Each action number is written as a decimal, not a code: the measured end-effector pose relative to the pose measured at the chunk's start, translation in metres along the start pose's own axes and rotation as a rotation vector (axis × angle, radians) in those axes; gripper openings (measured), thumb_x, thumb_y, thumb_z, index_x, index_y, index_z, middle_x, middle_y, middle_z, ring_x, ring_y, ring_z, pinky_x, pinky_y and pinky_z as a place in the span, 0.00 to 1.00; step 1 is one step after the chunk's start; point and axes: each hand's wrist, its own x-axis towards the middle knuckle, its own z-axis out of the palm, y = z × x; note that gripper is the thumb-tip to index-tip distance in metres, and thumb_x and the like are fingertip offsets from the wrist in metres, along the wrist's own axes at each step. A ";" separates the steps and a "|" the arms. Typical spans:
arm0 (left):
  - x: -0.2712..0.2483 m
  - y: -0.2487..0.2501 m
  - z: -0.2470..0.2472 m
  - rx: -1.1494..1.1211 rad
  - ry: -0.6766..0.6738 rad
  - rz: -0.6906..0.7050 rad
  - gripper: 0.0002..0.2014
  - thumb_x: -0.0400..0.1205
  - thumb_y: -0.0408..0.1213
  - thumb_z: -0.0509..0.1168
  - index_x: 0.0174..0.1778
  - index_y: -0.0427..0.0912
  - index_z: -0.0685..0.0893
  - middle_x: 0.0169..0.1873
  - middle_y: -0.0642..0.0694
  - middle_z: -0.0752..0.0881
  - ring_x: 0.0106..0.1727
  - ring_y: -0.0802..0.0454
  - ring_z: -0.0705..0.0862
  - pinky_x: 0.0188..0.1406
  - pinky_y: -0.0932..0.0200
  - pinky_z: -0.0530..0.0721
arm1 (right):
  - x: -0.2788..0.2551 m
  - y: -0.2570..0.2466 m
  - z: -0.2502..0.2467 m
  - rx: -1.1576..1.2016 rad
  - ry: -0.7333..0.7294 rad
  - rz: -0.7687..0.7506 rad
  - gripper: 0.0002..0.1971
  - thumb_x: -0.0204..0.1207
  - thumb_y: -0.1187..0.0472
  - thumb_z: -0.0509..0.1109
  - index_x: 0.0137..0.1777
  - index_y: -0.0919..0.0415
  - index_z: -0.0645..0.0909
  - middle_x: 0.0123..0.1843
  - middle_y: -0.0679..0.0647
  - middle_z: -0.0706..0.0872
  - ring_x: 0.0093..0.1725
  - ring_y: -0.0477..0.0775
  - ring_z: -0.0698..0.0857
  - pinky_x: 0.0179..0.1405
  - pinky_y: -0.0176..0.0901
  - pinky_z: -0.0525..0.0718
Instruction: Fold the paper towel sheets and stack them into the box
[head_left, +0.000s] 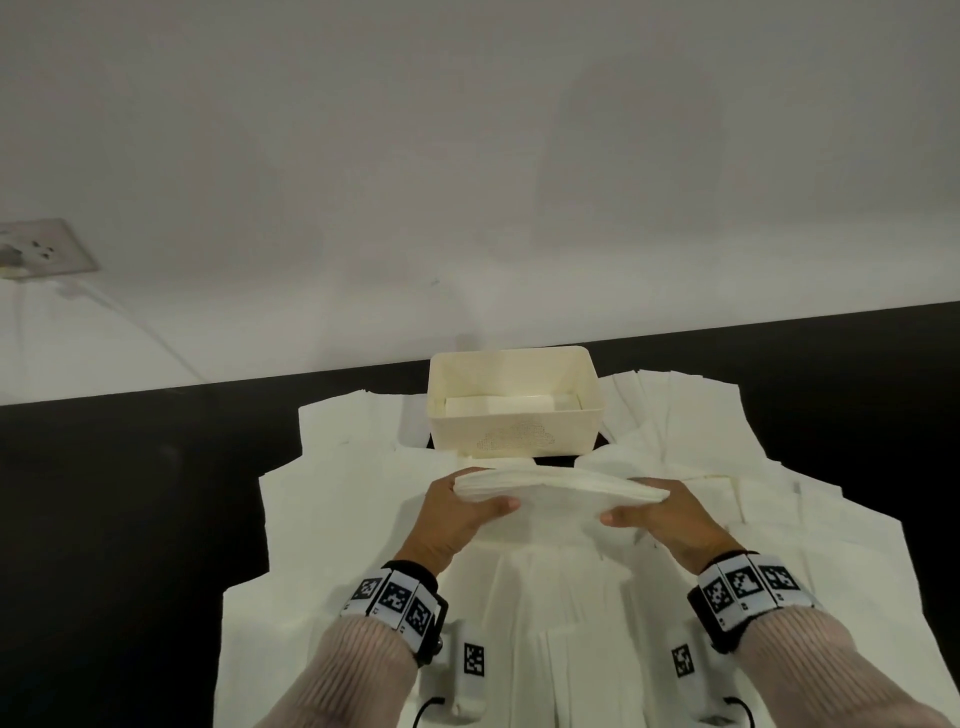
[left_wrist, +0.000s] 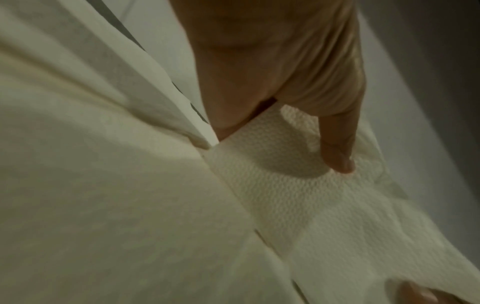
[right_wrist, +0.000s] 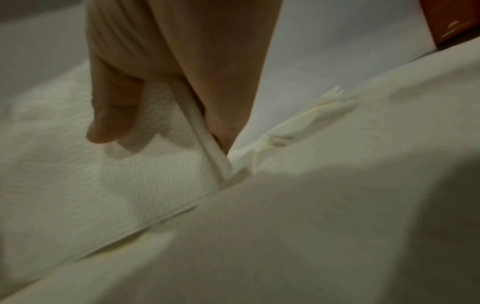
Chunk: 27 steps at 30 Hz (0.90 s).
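Left hand (head_left: 451, 512) and right hand (head_left: 658, 519) pinch opposite ends of the folded white paper towel sheet (head_left: 550, 486), apparently lifted for carrying to the cream plastic box (head_left: 519, 441) at twelve o'clock.

Colours/patterns, bench scene

Paper towel sheets (head_left: 363, 519) white, dimpled emboss visible on the folded sheet (left_wrist: 298, 195). Box (head_left: 514, 410) cream, dotted perforated patch on near wall. Table (head_left: 104, 493) black. Wall (head_left: 467, 156) off-white; socket (head_left: 41, 249) far left grey-white. Wristbands (head_left: 395, 597) white with black square code markers. Sleeves (head_left: 353, 670) pale pink ribbed knit.
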 end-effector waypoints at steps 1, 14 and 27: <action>0.000 0.002 0.001 0.000 0.007 0.009 0.14 0.66 0.24 0.78 0.42 0.43 0.87 0.40 0.48 0.89 0.44 0.51 0.86 0.45 0.63 0.85 | 0.001 -0.003 0.001 0.013 0.010 -0.010 0.14 0.60 0.73 0.81 0.45 0.63 0.88 0.42 0.58 0.91 0.42 0.57 0.86 0.40 0.45 0.80; 0.004 0.004 -0.004 -0.041 0.006 0.021 0.13 0.68 0.23 0.76 0.44 0.43 0.87 0.42 0.46 0.89 0.48 0.48 0.86 0.50 0.59 0.84 | 0.000 -0.014 -0.004 0.075 0.116 -0.027 0.15 0.60 0.75 0.81 0.44 0.59 0.86 0.45 0.58 0.90 0.46 0.55 0.87 0.45 0.44 0.85; 0.002 0.008 -0.006 0.010 -0.004 0.017 0.10 0.72 0.26 0.74 0.45 0.43 0.87 0.45 0.43 0.88 0.50 0.47 0.85 0.59 0.50 0.82 | -0.002 -0.015 -0.004 0.046 0.221 -0.009 0.17 0.63 0.75 0.79 0.51 0.63 0.84 0.44 0.55 0.88 0.45 0.54 0.86 0.43 0.42 0.83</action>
